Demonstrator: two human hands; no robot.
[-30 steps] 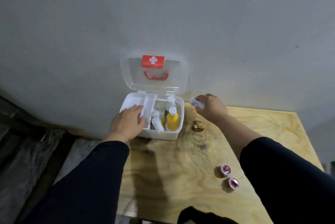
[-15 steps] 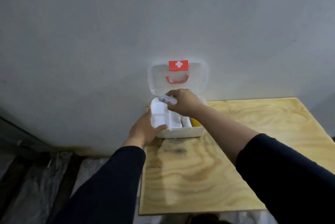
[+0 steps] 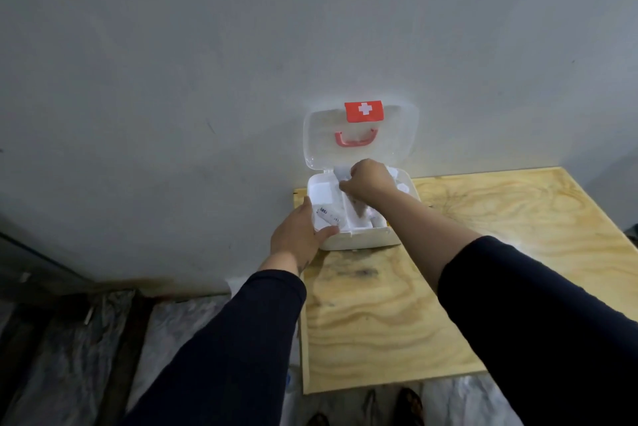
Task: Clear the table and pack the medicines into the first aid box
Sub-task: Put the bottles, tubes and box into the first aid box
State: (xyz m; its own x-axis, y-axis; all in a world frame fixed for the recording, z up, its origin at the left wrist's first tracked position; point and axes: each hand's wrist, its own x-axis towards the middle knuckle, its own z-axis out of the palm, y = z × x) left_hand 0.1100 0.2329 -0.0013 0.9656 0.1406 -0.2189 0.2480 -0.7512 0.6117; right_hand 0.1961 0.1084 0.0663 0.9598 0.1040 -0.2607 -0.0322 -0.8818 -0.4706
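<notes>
The white first aid box (image 3: 362,241) stands open at the far left corner of the plywood table (image 3: 483,253). Its clear lid (image 3: 397,135), with a red cross label and red handle, leans against the wall. A small white tube (image 3: 328,215) lies in the box's left compartment. My left hand (image 3: 297,235) grips the box's front left corner, thumb on the rim. My right hand (image 3: 369,184) hovers over the middle divider with its fingers curled down; whether they hold anything is hidden. My right forearm covers the right compartment.
The grey wall rises directly behind the box. The table's left edge runs just beside the box, with the floor and crumpled plastic sheeting (image 3: 86,339) below it. My shoes (image 3: 409,401) show under the table's near edge.
My right hand brought the white tube from the table over the box; the tube now lies in the left compartment. My left hand shifted to the box's front left corner. The view moved left.
</notes>
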